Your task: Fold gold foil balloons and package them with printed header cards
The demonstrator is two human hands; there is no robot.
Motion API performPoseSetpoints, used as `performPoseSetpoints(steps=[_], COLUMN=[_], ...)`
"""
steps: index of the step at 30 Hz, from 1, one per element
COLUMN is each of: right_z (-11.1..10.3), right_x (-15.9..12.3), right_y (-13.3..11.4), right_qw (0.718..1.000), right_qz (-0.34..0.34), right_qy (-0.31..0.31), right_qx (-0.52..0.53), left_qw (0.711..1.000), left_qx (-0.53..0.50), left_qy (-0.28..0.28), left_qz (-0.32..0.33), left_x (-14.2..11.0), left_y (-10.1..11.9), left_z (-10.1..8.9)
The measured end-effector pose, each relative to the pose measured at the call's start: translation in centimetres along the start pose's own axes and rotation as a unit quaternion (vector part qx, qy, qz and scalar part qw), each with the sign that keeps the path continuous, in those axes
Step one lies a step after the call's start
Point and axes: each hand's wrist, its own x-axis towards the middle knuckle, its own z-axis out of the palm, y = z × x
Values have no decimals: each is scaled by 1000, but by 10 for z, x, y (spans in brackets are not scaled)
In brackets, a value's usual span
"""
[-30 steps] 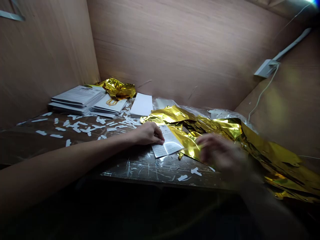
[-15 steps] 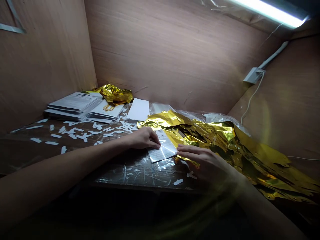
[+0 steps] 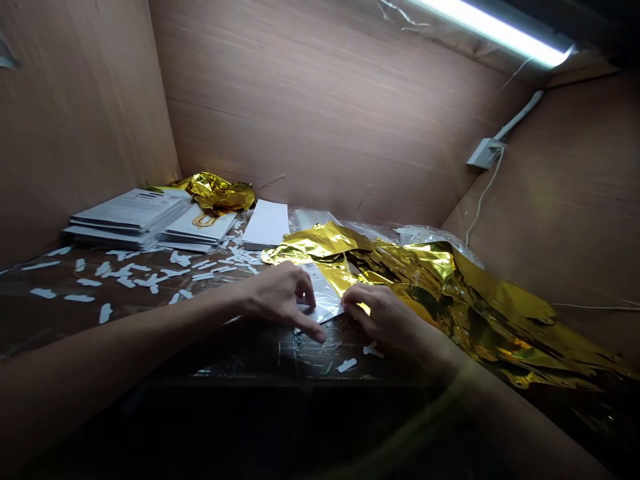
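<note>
The curled left hand (image 3: 277, 298) is on a card (image 3: 323, 298), any pinch unclear; the curled right hand (image 3: 380, 317) is just beside it, with foil (image 3: 415, 267) heaped to its right and booklets (image 3: 130, 217) stacked beyond the left hand.

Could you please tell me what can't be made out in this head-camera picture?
Head view:
The printed white sheet: the left hand and right hand cover most of it, and glare washes out the rest.
The stacked booklets: print too small to read.
The crumpled gold foil: its folds hide its shape.
The table's near edge: lost in shadow.
</note>
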Motion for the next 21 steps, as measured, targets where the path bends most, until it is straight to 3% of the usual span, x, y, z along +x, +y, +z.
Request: performPoseSetpoints(steps=[6, 12, 15, 18, 21], right_z=[-3, -2, 0, 1, 1], right_x=[12, 16, 17, 17, 18], right_y=[2, 15, 19, 21, 22], right_qw=[998, 987, 981, 985, 991], right_qz=[36, 110, 123, 93, 58], right_qy=[-8, -9, -12, -8, -16], right_qx=[41, 118, 150, 148, 118], left_qw=[1000, 1000, 998, 988, 980], left_qx=[14, 9, 16, 49, 68], left_qy=[19, -18, -47, -97, -120], left_qz=[3, -15, 39, 113, 142], left_x=[0, -4, -5, -5, -5], left_y=[-3, -6, -2, 0, -1], left_z=[11, 5, 0, -5, -8])
